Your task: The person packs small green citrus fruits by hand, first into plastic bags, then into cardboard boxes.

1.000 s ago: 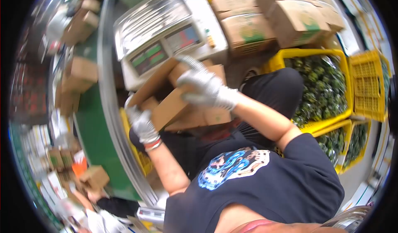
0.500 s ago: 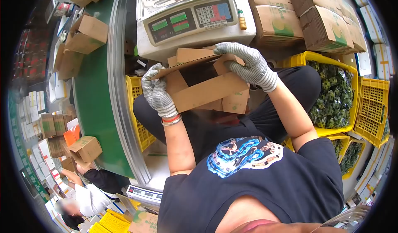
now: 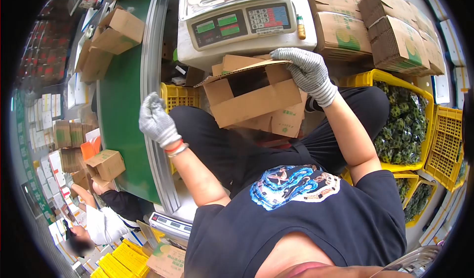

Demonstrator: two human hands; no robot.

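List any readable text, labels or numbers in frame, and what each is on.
None can be quoted.
Scale: green displays and keypad digits too small to read.
Cardboard box held by the right hand: green mark, blurred.
Stacked cartons: green logos, unreadable.
T-shirt: graphic only.

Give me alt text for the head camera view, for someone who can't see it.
A seated person's gloved right hand holds an open cardboard box in front of a weighing scale, while the gloved left hand hangs free beside a green conveyor belt. Yellow crates of dark green produce stand to the right.
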